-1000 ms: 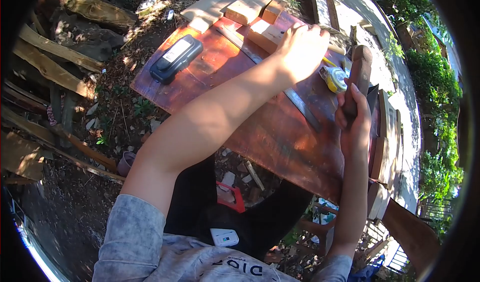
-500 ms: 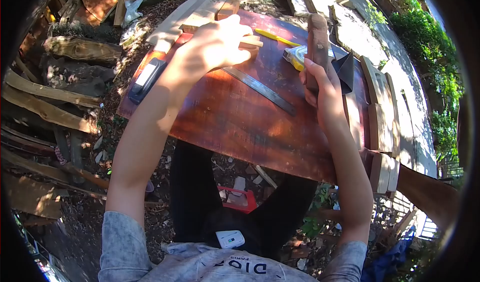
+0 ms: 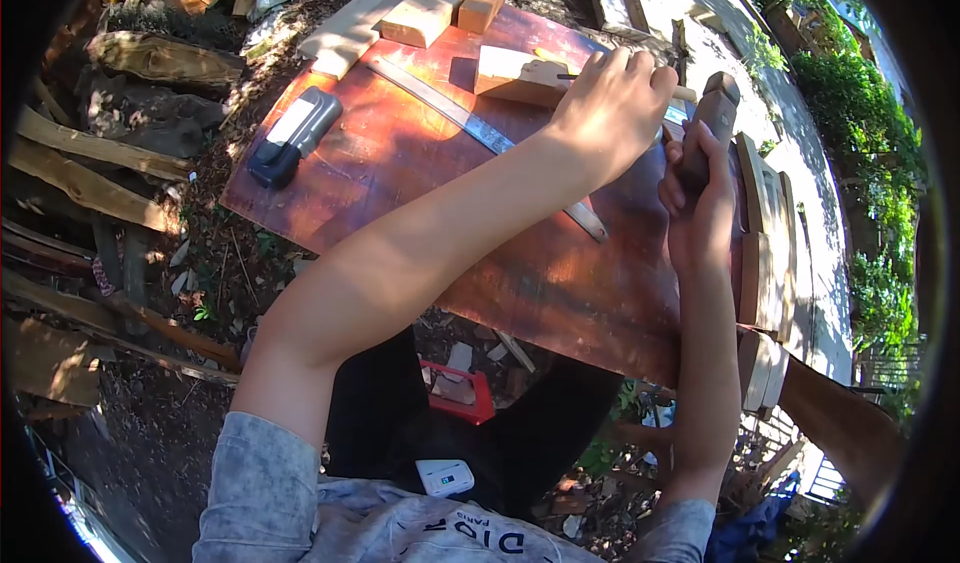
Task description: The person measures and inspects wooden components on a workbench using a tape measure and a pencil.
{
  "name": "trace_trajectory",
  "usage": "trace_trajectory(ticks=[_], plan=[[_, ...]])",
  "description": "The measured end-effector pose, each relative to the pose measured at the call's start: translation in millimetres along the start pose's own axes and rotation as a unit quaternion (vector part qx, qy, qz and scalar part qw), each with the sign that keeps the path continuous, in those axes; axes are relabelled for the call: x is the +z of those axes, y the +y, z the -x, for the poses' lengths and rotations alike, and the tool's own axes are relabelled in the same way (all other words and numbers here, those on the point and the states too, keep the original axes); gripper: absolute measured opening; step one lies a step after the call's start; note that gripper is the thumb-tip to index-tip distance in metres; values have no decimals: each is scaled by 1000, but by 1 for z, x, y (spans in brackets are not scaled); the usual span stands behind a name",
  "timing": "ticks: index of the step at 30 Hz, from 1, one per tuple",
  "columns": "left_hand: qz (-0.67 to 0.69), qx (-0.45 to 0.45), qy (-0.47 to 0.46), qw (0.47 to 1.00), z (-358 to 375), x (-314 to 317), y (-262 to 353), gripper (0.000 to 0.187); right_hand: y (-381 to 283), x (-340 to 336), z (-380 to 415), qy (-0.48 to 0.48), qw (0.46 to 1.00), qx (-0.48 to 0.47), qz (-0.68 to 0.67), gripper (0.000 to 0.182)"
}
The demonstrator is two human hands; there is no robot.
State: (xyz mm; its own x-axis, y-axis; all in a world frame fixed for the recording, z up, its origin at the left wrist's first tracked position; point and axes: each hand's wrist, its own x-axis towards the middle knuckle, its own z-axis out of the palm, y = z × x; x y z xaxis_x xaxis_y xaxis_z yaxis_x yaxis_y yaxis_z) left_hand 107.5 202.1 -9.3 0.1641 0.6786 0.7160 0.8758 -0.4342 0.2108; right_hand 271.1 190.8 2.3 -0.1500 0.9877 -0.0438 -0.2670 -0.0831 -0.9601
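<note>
The right hand (image 3: 698,225) is clamped around a dark brown wooden handle (image 3: 708,123), thumb and fingers wrapped about its lower part; the rounded top of the handle stands above the fist, and what it carries at the other end is hidden by the hand. Just to its left, the left hand (image 3: 606,105) lies fingers-down and curled at the end of a pale wooden block (image 3: 515,73); whether it grips the block or only presses on it cannot be told. The block is light, squared, sunlit on top, and lies flat on the red-brown tabletop (image 3: 420,183). Below the left wrist a long steel ruler (image 3: 470,123) runs slantwise across the board. Farther left of the hands lies a dark grey case with a white label (image 3: 293,135), and beyond the block, at the far edge, sit more pale blocks (image 3: 432,5) and a plank (image 3: 355,25).

Half a second ago the left hand lay farther left, over the blocks at the far edge, and the right fist held the handle upright with a yellow tape measure showing beside it; now the left hand has crossed over next to the right, covering that spot.
</note>
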Motion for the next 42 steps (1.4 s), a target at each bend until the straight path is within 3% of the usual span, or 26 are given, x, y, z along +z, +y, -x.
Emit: trace_trajectory(ticks=[10,19,22,26,29,32,34,36,38,40,42], plan=[[5,-31,16,999,4,9,-10,24,6,16,7,-7,997,8,74,33],[106,-89,16,990,4,9,-33,22,9,19,9,11,997,7,80,35],[133,-99,23,986,4,5,-31,22,10,16,8,2,988,-83,127,36],[145,-99,7,984,3,4,-31,21,1,13,12,39,986,-106,120,44],[139,-87,-16,986,4,-1,-31,22,1,12,12,32,972,-212,100,44],[180,-148,43,972,0,23,-31,24,-15,4,14,50,963,-265,27,46],[217,-151,60,963,-5,21,-34,24,-21,7,15,111,951,-290,1,45],[202,-149,67,966,-9,26,-38,24,-19,16,17,106,954,-280,18,45],[162,-137,53,976,-9,35,-40,22,-15,15,16,7,971,-198,132,39],[117,-124,40,985,-5,37,-44,22,-25,13,16,-86,947,-100,292,28],[110,-128,-12,986,-4,23,-44,19,-25,13,13,-13,963,-125,239,30]])
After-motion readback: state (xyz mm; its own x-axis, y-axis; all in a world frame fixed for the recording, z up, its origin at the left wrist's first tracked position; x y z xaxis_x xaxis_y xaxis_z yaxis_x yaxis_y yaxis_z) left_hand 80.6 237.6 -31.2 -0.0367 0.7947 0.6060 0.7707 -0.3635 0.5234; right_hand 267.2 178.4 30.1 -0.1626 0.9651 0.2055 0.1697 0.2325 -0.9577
